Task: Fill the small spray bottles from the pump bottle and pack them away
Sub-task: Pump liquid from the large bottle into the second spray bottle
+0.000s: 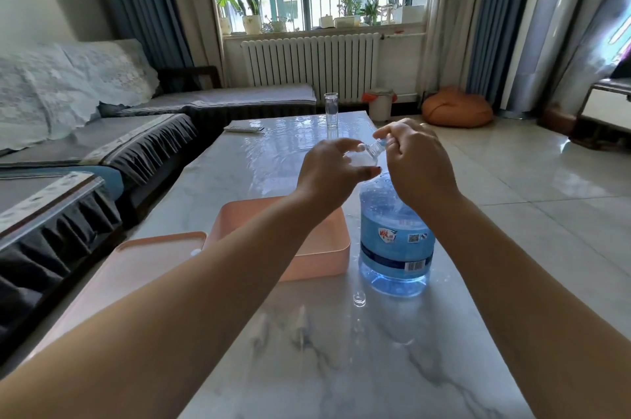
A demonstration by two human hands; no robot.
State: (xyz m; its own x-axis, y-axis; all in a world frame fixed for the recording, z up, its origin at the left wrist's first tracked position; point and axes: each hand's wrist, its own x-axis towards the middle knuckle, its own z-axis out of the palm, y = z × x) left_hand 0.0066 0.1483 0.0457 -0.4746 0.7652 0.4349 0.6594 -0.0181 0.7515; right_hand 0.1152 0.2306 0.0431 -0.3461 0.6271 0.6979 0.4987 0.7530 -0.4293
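My left hand (333, 167) holds a small clear spray bottle (367, 152) tilted above the table, its neck pointing up and right. My right hand (415, 159) pinches the bottle's top end, fingers closed on the neck or cap. Directly below both hands stands a large blue water bottle (396, 241) with a label; its top is hidden by my hands. A tiny clear cap (359, 299) lies on the marble table in front of the blue bottle. A pink box (321, 254) sits left of the blue bottle, with its pink lid (136, 258) lying flat beside it.
A tall clear glass (331, 109) stands at the table's far end, a remote control (244, 128) to its left. A grey sofa (102, 145) runs along the left. Tiled floor, a white bin (379, 104) and an orange beanbag (456, 108) lie right and beyond.
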